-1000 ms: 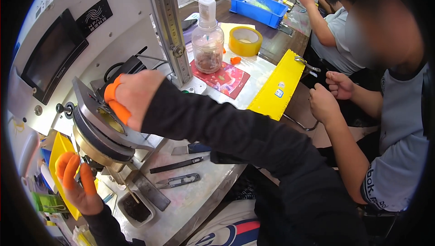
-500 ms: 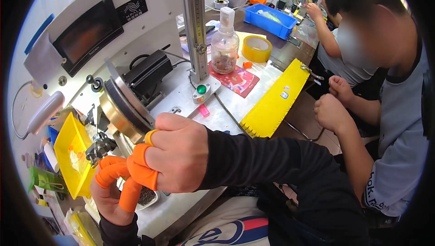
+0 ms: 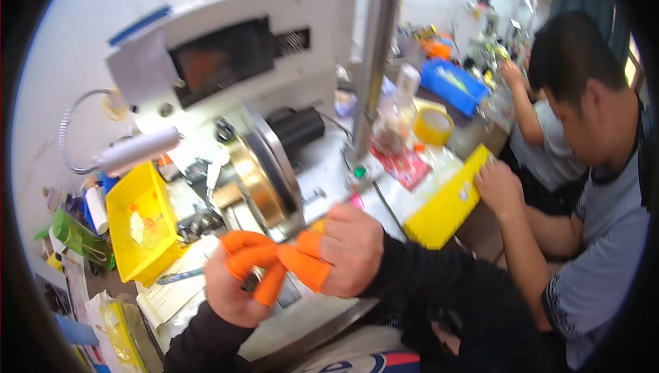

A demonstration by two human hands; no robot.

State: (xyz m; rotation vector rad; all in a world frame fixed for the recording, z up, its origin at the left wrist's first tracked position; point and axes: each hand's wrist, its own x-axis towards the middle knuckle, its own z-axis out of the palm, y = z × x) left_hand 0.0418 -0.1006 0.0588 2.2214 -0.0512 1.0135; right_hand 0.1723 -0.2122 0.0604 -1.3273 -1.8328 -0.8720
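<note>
My left hand [image 3: 237, 284] and my right hand [image 3: 350, 253] meet low in the middle, in front of a machine with a brass-coloured wheel [image 3: 257, 184]. Orange finger covers sit on several fingers of both hands. The covered fingertips are bent and pressed against each other. Whatever lies between them is hidden and too small to make out. Just left of the hands are dark metal fixture parts [image 3: 199, 224]. Beneath my left hand, a small container of dark bits [image 3: 252, 280] shows in part.
To the left stand a yellow tray [image 3: 141, 235], a white lamp [image 3: 137, 150] and a notebook with a pen [image 3: 180, 276]. At right are a clear bottle [image 3: 391, 132], yellow tape [image 3: 434, 126], a blue bin [image 3: 453, 88] and a yellow board [image 3: 453, 198]. A co-worker [image 3: 583, 132] sits close by.
The view has swung left and up, so the scene sits further right and is blurred. My hands remain together, fingertips touching. The co-worker's hand has come to the yellow board's edge.
</note>
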